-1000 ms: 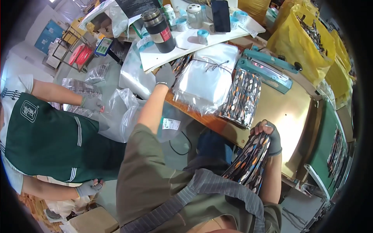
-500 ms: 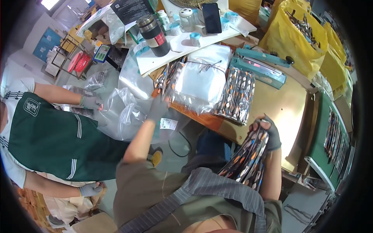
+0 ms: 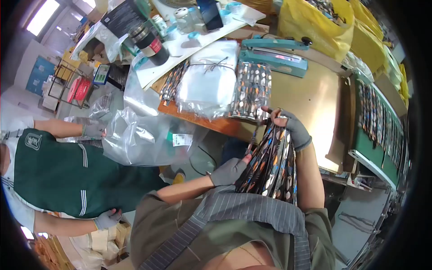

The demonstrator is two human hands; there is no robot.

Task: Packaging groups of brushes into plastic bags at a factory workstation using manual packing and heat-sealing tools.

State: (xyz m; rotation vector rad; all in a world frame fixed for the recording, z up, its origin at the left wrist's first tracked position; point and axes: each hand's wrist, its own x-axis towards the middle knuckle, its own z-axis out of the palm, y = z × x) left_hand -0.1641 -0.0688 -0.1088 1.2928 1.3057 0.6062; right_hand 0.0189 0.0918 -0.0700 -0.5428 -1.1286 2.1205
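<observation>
Pretty bright. Tan tabletop (image 3: 310, 94) has nasty glare, clear bags (image 3: 207, 87) left of it shine too, window (image 3: 42, 17) far left of it's blown out, edges warp into black.

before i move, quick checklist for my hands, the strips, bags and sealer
1. Right grip on patterned strip bundle: ok, fingers closed around its upper end.
2. Left grip on the separate strip: cannot tell whether pinching or only touching.
3. Clear plastic bags free of cord: not ok, a dark knotted cord crosses them.
4. Teal bag sealer powered: cannot tell.
5. Co-worker's gloved hands apart from the bundle: ok, both off to the left.
</observation>
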